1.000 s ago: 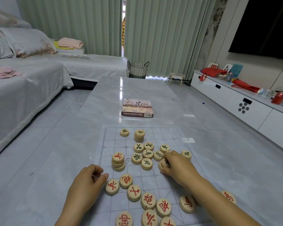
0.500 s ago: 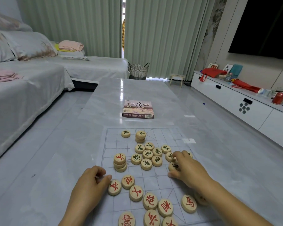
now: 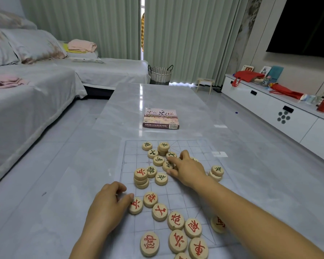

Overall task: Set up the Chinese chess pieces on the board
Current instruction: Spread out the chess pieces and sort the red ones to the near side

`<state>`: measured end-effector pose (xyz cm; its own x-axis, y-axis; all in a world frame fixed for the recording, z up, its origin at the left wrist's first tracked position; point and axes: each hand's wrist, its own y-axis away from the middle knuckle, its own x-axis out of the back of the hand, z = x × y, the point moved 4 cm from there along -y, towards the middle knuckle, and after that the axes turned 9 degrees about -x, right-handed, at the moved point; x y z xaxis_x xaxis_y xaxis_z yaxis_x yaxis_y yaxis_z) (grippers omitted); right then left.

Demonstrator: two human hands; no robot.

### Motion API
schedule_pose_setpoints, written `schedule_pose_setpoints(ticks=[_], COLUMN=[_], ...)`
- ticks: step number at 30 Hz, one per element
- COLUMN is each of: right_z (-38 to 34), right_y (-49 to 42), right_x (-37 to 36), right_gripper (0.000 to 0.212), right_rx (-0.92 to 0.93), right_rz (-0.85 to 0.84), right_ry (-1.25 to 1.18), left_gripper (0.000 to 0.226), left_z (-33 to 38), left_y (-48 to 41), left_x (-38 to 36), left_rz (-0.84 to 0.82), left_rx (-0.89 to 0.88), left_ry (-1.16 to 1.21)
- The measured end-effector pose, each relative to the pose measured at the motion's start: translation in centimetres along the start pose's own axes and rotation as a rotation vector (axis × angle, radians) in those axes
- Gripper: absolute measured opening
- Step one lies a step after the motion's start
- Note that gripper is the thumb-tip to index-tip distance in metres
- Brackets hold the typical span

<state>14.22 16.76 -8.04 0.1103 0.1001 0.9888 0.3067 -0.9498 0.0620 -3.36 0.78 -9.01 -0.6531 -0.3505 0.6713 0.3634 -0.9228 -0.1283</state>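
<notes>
Sorting, seemingly: right grip lay spread on green pieces; left grip curled, hold unclear; next likely needed pinching one

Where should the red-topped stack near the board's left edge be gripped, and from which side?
Take the red-topped stack from above, pinching the bottom disc's rim at its left and near-right. Those sides are free, while a green-marked piece crowds its far right. The discs sit slightly offset, so a higher grip would probably leave the lowest behind.
</notes>
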Motion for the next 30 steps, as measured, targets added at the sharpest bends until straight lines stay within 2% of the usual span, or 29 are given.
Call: schedule_pose_setpoints(ticks=[4, 7, 10, 12, 15, 18, 20, 24, 30], right_z=[1.6, 4.3, 5.9, 5.8, 4.7, 4.0, 4.1, 4.9, 7.1], right_y=[1.6, 5.0, 9.8, 12.8, 15.8, 17.0, 17.3, 17.3, 16.3], right_x=[1.8, 4.2, 4.5, 3.7, 2.1, 1.4, 1.2, 1.2, 0.9], right_gripper=[0.054, 0.043, 0.032, 0.030, 0.050, 0.064, 0.067, 0.070, 0.061], right_rx=[-0.022, -0.061, -0.055, -0.021, 0.071, 0.141, 0.174, 0.162, 0.117], right_rz=[-0.003, 0.030, -0.055, -0.114, -0.200, -0.217, -0.195, -0.158, -0.096], right_ry=[-0.107, -0.295, -0.437, -0.417, -0.310, -0.223, -0.194, -0.209, -0.197], left_gripper=[0.030, 0.039, 0.045, 0.052, 0.070, 0.103, 0.121, 0.110, 0.083], left_z=[0.4, 0.9, 1.5, 2.2, 3.5, 4.7, 5.2, 6.6, 6.9], left_y=[0.4, 1.1, 2.0, 2.9, 5.0, 7.8, 9.2, 10.4, 10.1], left_x=[0.2, 0.3, 0.3, 0.2, -0.2, -1.4, -2.3, -4.3, -5.1], left_rz=[-0.107, -0.155, -0.160, -0.135, -0.109, -0.287, -0.381, -0.435, -0.312], left_rx=[-0.023, -0.044, -0.060, -0.061, -0.147, -0.187, -0.210, -0.273, -0.313], left_ry=[-0.068, -0.106, -0.146, -0.151, -0.132, -0.160, -0.277, -0.382, -0.408])
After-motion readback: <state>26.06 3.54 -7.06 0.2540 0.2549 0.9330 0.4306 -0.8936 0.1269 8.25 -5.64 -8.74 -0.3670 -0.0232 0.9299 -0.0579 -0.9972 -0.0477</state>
